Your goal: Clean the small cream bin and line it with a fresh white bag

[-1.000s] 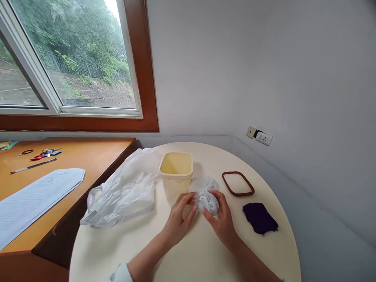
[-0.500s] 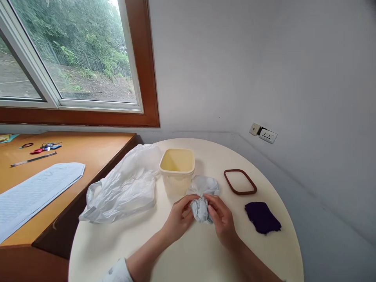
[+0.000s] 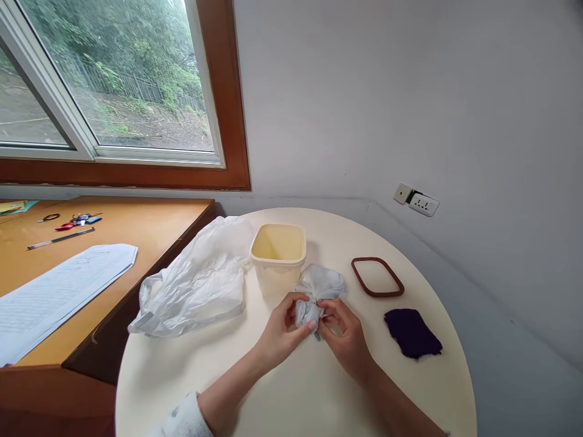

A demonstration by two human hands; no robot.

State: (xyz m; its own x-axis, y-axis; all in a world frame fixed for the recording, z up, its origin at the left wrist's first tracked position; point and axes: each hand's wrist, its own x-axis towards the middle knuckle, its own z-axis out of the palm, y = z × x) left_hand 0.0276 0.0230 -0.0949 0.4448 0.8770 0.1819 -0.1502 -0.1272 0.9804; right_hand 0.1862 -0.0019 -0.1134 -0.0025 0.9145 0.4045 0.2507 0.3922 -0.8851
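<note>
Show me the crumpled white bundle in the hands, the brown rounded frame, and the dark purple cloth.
Crumpled white bundle [image 3: 322, 282]: head view, on its far part.
Brown rounded frame [image 3: 385, 294]: head view, on its near edge.
Dark purple cloth [image 3: 413, 333]: head view, on its middle.

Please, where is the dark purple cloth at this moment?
In the head view, the dark purple cloth lies on the right side of the round table, just below the brown rounded frame and to the right of the right hand.

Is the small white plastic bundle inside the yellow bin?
No, the white bundle is outside the yellow bin, held by the left hand and right hand.
</note>
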